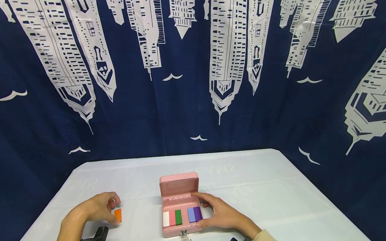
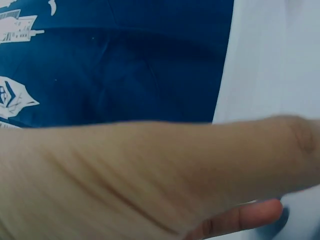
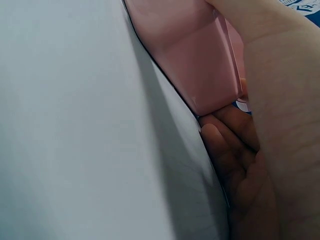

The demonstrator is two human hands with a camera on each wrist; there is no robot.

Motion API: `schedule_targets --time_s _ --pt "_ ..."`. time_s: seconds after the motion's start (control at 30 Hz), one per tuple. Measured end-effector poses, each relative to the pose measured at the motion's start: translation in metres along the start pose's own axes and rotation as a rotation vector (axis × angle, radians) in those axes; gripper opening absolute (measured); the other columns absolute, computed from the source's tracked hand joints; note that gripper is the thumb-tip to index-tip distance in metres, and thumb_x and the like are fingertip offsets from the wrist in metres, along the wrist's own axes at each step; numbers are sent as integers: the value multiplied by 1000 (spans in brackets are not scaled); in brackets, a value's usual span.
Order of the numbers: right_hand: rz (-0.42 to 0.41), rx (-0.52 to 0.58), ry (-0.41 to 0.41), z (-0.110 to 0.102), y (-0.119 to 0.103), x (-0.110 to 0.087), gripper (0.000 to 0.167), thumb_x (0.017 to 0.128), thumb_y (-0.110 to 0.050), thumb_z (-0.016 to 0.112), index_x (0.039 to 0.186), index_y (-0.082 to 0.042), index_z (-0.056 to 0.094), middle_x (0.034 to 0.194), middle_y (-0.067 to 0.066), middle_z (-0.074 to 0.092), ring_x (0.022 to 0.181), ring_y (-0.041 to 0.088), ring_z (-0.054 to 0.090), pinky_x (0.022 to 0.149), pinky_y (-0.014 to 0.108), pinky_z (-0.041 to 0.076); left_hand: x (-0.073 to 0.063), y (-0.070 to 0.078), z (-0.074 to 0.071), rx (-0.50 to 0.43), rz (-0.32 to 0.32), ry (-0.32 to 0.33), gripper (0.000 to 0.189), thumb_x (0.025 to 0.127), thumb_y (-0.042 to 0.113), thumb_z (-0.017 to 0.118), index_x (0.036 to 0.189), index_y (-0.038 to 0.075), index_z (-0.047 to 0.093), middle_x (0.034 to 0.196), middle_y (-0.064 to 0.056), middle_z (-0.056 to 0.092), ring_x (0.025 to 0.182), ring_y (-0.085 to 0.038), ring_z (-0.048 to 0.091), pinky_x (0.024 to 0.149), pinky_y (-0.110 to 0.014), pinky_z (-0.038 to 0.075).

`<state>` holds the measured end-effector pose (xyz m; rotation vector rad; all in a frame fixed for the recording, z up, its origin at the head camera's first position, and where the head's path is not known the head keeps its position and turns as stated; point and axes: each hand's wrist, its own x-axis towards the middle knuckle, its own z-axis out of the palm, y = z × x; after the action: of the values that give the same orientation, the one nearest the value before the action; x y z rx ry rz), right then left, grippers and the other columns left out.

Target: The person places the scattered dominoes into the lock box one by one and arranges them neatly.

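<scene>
A pink metal cash box (image 1: 177, 233) stands on the table with its lid (image 1: 179, 184) raised. Inside lie a white block (image 1: 166, 219), a pink block (image 1: 172, 218), a green block (image 1: 178, 217), a light blue block (image 1: 191, 215) and a purple block (image 1: 197, 214). My right hand (image 1: 221, 212) holds the box by its right side, thumb at the front corner and forefinger near the hinge. An orange block (image 1: 118, 215) lies on the table to the left. Over it hovers my left hand (image 1: 96, 208), thumb and fingers apart, the thumb nearest the block.
The white-covered table (image 1: 135, 177) ends at a dark blue curtain (image 1: 181, 100) printed with white buildings. At the box's front edge sits a metal lock (image 1: 184, 233). A black strap piece (image 1: 101, 233) is below my left wrist.
</scene>
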<state>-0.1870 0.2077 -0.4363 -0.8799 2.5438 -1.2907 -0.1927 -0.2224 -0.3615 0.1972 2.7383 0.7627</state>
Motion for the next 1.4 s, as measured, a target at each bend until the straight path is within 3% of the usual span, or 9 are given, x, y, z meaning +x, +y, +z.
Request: schedule_targets --time_s 0.2,0.4,0.8,0.93,1.17,1.4 --pt "3 -8 4 -1 -1 0 86 82 -46 85 156 -32 44 151 -3 52 121 9 56 107 29 48 5 -4 3 11 -13 -30 46 66 9 94 100 10 63 92 -3 53 83 -20 51 74 -35 43" --pt "-4 -10 1 0 -1 1 86 82 -46 85 156 -33 43 151 -3 52 121 9 55 107 29 48 8 -5 6 16 -63 -44 45 66 7 93 100 10 64 93 -3 53 85 -20 50 76 -37 43" --pt "23 -9 -2 -1 1 1 86 82 -48 85 156 -36 43 152 -4 51 121 10 56 107 30 48 10 -11 6 -64 73 34 40 67 3 91 96 10 65 85 -3 54 78 -19 50 68 -29 39" --pt "22 -11 -4 0 0 1 87 82 -48 85 156 -35 43 152 -3 51 122 10 55 107 30 48 9 -12 5 -81 69 43 38 69 7 92 97 11 67 86 -2 55 78 -18 50 66 -27 39" --pt "11 -19 1 -1 0 2 86 82 -48 85 156 -35 43 151 -4 52 121 10 55 107 29 48 7 -13 0 -65 186 50 35 74 16 90 101 10 69 85 0 57 74 -14 50 63 -24 39" --pt "9 -13 4 0 -1 1 86 82 -47 85 155 -36 43 150 -3 53 120 10 56 106 30 48 7 -9 -1 -84 212 32 38 77 21 89 107 8 71 90 -1 58 73 -13 52 62 -24 42"
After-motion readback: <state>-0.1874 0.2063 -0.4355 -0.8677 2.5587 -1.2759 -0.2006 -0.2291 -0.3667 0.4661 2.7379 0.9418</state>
